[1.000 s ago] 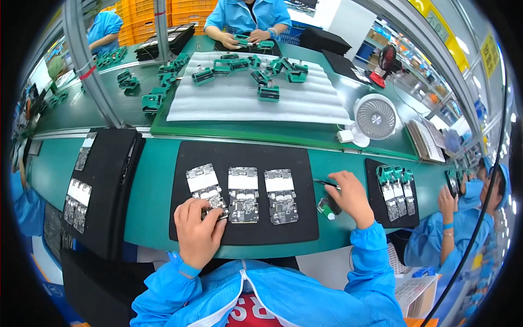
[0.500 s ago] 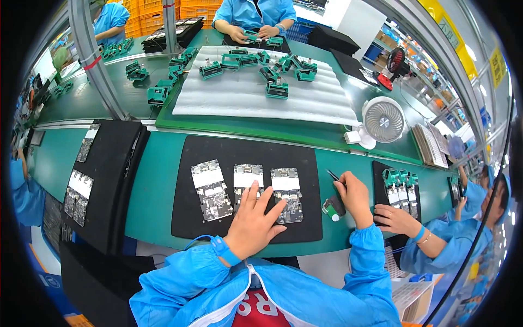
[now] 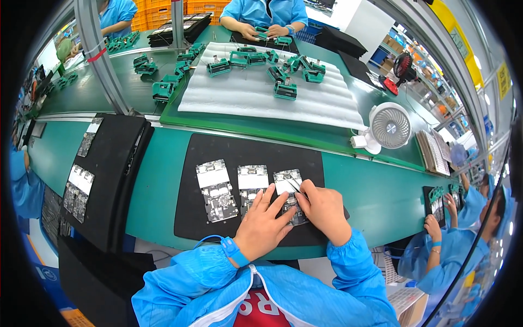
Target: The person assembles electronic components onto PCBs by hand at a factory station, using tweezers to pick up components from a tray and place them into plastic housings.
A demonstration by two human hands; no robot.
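Three circuit boards (image 3: 218,191) lie on one mat (image 3: 188,210), the right grip (image 3: 327,212) pinching tweezers (image 3: 295,184), the left grip (image 3: 262,229) splayed.

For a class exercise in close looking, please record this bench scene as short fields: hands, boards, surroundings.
Left hand: spread over the middle board and right board
Right hand: holding tweezers over the right board
Left board: askew, untouched
Surface: black mat on green table
Beyond: green parts on white sheet; white fan to its right

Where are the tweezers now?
In the head view, the tweezers are just right of centre, in the right hand, over the rightmost circuit board on the central black mat.
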